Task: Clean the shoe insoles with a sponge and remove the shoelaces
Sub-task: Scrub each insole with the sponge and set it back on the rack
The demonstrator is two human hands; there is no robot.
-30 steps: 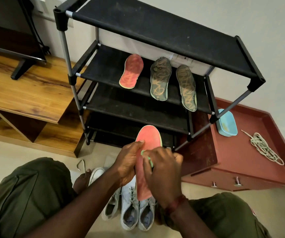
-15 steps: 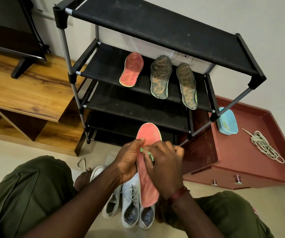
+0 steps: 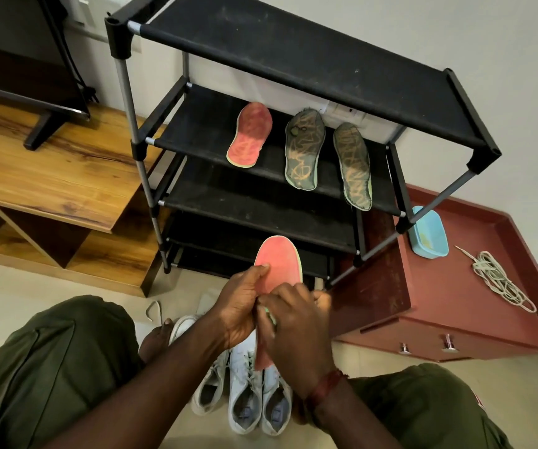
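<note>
Insole [image 3: 279, 260], the pink one, is held upright between both hands, with the toe end poking up past the fingers. Left hand [image 3: 240, 306] grips its left edge, thumb lying on the face. Right hand [image 3: 297, 328] is curled round a green sponge [image 3: 271, 317], only a sliver of which shows, pressed on the insole's middle. Right below the hands, white shoes [image 3: 245, 393] sit on the floor, openings up. Just beyond the hands is a black rack [image 3: 293, 59]. On its second shelf, up and away from the hands, lie the other pink insole [image 3: 250, 136] and two dark insoles [image 3: 303, 150]. Off to the hands' right, a red cabinet [image 3: 439, 303] carries a blue tub [image 3: 429, 233] and a loose pile of laces [image 3: 497, 280], well apart from both hands.
</note>
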